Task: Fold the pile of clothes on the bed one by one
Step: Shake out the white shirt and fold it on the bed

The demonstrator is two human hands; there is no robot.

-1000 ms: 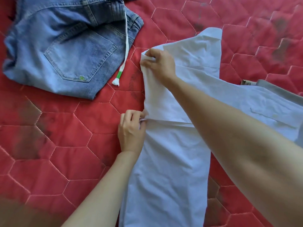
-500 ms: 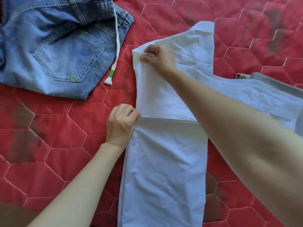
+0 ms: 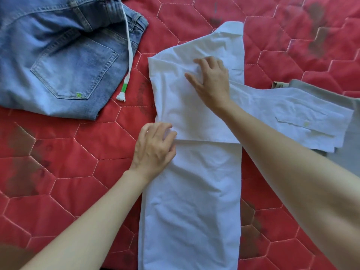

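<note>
On the bed's middle lies the white shirt; my right hand presses it flat, fingers spread, my left hand pinches its folded edge. Jeans at far-left corner.

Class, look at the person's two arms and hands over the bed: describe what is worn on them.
Nothing shows as worn. The left hand and right hand are bare, without gloves, rings or a watch in view, and both forearms are bare with no sleeves visible.

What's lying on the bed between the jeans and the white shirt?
In the head view, a white drawstring with a green band trails off the blue denim jeans onto the red quilt, short of the white cotton shirt.
</note>
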